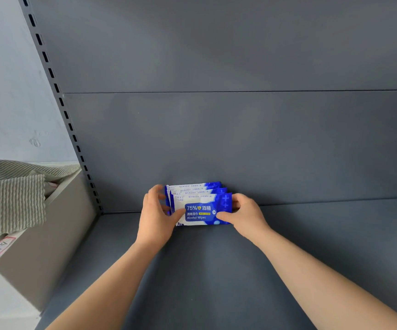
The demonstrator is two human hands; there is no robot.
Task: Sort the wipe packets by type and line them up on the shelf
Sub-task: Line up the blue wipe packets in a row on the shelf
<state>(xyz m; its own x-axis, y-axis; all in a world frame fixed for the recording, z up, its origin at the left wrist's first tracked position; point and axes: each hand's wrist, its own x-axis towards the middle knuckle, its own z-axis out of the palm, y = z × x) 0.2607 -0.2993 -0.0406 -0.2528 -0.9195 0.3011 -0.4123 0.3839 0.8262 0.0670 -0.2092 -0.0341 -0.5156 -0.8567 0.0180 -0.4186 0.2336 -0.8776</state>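
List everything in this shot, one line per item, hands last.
wipe packets: three visible, blue and white, standing one behind another on the shelf near the back panel
shelf: one, dark grey-blue, under the packets
back panel: one, dark grey-blue, behind the packets
slotted upright: one, dark grey, left edge of the back panel
box: one, beige, left of the shelf
cloth: one, grey-green striped, draped over the box
left hand: grips the packets' left end
right hand: grips the packets' right end

left hand: bare | right hand: bare | forearms: bare to frame edge
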